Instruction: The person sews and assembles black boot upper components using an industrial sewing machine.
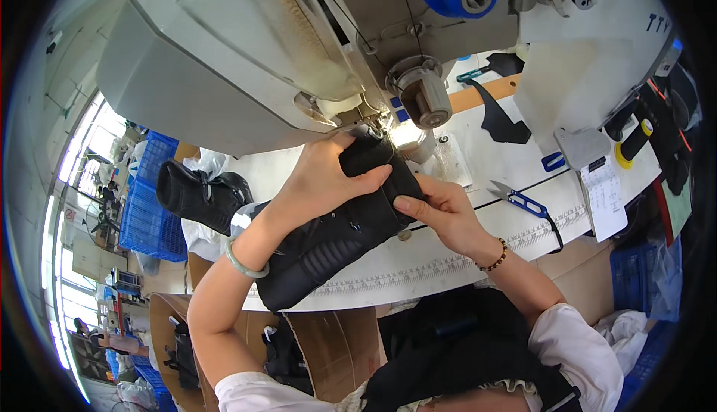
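A black boot (321, 251) lies slanted across the white table's front edge, its upper end under the sewing machine's lit needle area (379, 119). My left hand (321, 177) presses on the boot's shaft, thumb stretched along the black material and fingertips close to the needle. On the other side, my right hand (448, 214) grips the shaft's edge, thumb on top and fingers partly hidden beneath. Where the needle meets the material is too small to make out. The large pale sewing machine (202, 83) overhangs both hands.
Left of my arm rests another black boot (198, 192). Blue-handled thread snips (523, 199) and a black cut piece (502, 119) lie on the table's right side. A paper sheet (603, 201) hangs at the right edge. Below stands an open cardboard box (336, 345); blue crates (153, 207) stand left.
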Available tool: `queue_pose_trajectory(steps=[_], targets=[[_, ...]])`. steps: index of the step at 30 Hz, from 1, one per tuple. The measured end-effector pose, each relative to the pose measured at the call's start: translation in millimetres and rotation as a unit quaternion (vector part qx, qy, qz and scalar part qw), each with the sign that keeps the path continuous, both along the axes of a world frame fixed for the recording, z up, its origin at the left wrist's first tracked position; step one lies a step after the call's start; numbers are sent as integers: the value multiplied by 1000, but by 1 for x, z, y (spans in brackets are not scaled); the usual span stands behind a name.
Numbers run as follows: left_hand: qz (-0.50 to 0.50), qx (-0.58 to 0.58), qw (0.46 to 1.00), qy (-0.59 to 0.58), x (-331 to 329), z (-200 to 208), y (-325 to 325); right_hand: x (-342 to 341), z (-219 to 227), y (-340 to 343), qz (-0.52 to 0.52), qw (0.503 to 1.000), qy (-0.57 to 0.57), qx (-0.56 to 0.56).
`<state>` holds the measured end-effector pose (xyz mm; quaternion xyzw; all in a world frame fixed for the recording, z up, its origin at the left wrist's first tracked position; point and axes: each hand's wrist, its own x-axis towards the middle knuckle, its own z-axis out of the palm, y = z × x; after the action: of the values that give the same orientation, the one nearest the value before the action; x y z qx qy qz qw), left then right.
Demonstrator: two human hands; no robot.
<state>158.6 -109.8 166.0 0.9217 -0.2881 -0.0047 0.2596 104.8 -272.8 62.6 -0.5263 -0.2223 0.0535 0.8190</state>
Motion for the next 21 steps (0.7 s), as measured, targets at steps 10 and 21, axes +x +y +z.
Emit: queue_pose_trajectory(steps=[10,21], targets=[[-52,-43,997,-37,11,-17,5,12,-11,-8,11,992,-81,-97],[-25,5,999,-24,11,-17,6,6,-7,-2,39,999,4,9]])
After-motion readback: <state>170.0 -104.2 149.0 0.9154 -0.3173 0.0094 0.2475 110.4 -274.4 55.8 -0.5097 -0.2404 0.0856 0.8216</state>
